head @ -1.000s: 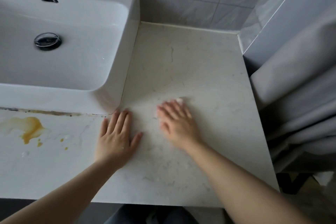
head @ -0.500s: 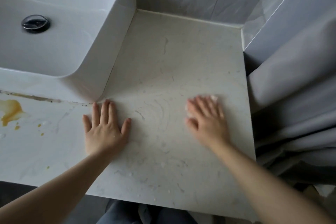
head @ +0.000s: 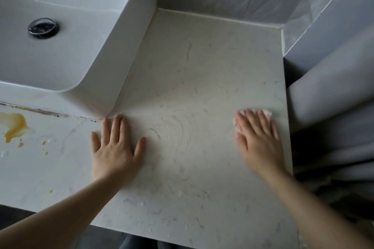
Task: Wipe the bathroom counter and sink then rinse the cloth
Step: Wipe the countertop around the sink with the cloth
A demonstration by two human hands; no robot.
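Two hands flat on the counter point(head: 202, 66)

Right hand point(head: 257, 137) presses a pink cloth point(head: 267, 113) with straight fingers near the right edge; left hand point(head: 115, 147) lies released beside the sink point(head: 139, 16).

Pink cloth point(head: 267, 113) flat on counter point(head: 202, 66) (right edge), white sink point(head: 66, 62)

Right hand point(head: 260, 137) was pressed flat on a pink cloth point(head: 267, 113) by the counter's point(head: 202, 66) right edge, left hand point(head: 115, 147) flat near the sink point(head: 125, 46) corner. Yellow stain point(head: 15, 125) sat far left, with swirly smear marks between the hands.
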